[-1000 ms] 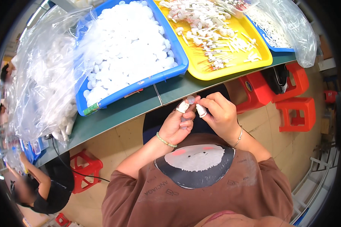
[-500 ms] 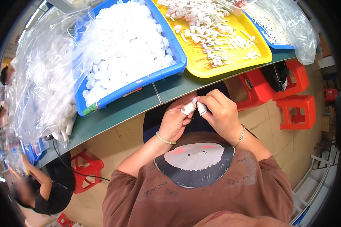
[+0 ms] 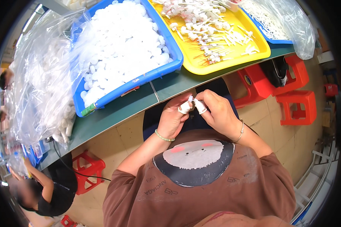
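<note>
Just past the table's front edge, my left hand [image 3: 172, 120] and my right hand [image 3: 217, 109] meet in front of my body. Both are closed in a pinch, tip to tip. A small whitish plastic part [image 3: 190, 98] shows between the fingertips, held by the left hand. What the right fingertips grip against it is too small to make out. White wrapping covers the left thumb [image 3: 185, 107] and the right thumb [image 3: 200, 106]. Nearest beyond the hands are a blue tray [image 3: 140, 80] heaped with white round plastic pieces and a yellow tray [image 3: 208, 69] of thin-wired white parts.
The green table [image 3: 121, 109] runs across ahead. Clear plastic bags [image 3: 41, 75] with white pieces lie at its left. Another blue tray [image 3: 280, 41] and bag [image 3: 305, 41] sit far right. Red stools [image 3: 297, 108] stand on the floor. A co-worker [image 3: 57, 193] is at lower left.
The trays and table sit slightly further left and up in the picture. My hands stay together, with the fingertips and right thumb shifted a little around the small part.
</note>
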The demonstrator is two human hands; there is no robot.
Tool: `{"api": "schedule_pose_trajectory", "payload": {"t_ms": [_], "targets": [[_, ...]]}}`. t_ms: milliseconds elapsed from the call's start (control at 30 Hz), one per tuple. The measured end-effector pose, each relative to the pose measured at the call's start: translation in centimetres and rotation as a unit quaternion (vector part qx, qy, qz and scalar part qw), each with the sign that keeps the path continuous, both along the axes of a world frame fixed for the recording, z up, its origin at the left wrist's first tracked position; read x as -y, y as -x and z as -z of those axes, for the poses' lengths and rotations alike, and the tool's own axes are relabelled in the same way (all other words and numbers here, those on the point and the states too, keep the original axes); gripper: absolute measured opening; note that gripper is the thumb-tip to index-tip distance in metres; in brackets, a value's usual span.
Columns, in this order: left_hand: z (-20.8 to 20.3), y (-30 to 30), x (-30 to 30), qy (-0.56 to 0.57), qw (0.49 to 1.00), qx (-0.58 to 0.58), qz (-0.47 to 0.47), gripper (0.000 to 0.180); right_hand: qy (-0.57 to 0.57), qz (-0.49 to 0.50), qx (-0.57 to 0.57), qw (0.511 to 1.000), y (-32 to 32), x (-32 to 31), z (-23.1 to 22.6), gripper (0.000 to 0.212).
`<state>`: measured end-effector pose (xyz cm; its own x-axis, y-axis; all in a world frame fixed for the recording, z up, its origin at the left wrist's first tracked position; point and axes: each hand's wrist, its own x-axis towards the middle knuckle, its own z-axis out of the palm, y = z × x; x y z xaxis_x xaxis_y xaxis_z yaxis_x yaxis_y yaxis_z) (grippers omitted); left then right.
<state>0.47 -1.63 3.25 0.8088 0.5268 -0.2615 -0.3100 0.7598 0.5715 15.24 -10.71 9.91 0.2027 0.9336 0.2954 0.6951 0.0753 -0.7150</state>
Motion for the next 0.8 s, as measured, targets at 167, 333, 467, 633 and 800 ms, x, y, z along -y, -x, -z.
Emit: {"api": "schedule_pose_trajectory", "payload": {"t_ms": [167,333,467,633,800], "targets": [[0.7,0.2,0.2,0.013,1.0,0.029,0.0,0.027,0.102,-0.039,-0.312,0.944,-0.4,-0.1,1.6,0.016],[0.2,0.2,0.5,-0.01,1.0,-0.013,-0.005,0.029,-0.042,-0.046,-0.023,0.998,0.2,-0.4,0.9,0.018],[-0.3,0.1,0.5,0.013,0.998,-0.052,0.012,0.028,-0.044,-0.053,0.084,0.994,0.1,0.0,1.2,0.019],[-1.3,0.2,0.4,0.0,1.0,0.01,0.017,0.025,-0.11,0.037,0.092,0.989,-6.1,0.2,-7.1,0.019],[-1.3,-0.2,0.3,0.012,0.997,0.041,0.058,0.023,-0.021,0.138,0.183,0.973,-14.9,-4.3,-8.7,0.018]]}}
